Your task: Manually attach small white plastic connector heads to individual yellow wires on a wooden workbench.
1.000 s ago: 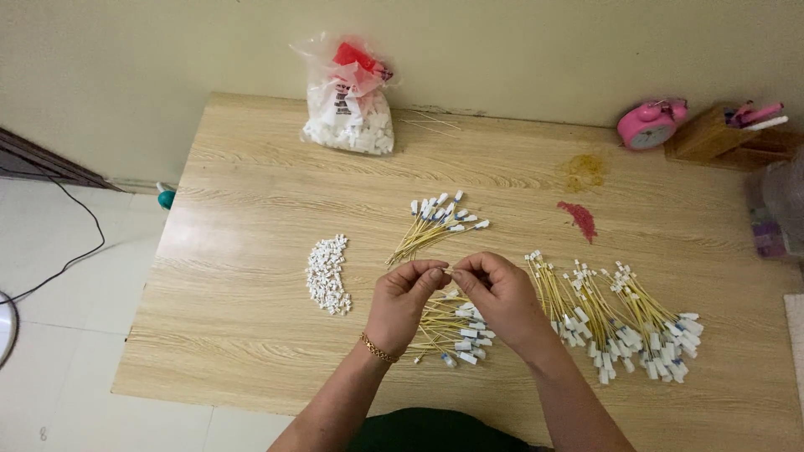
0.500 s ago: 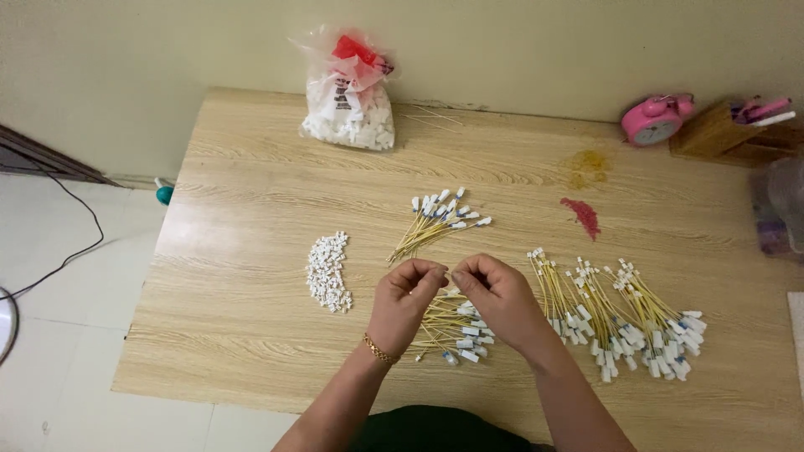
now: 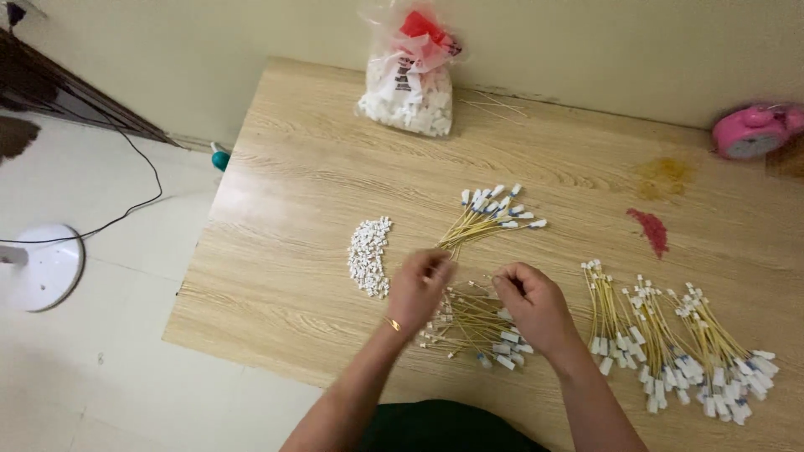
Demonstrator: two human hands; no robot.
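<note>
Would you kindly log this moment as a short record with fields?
Surface: wooden table
Left hand: over the loose pile of yellow wires, fingers curled
Right hand: on the same pile
Left of hands: small white connectors
Behind hands: fanned wire bundle
Right: finished wire bundles
Far edge: plastic bag of white parts, pink clock

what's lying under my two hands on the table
A loose pile of yellow wires with white plugs lies on the wooden table, partly under the left hand and right hand. Whatever the fingers pinch is covered.
</note>
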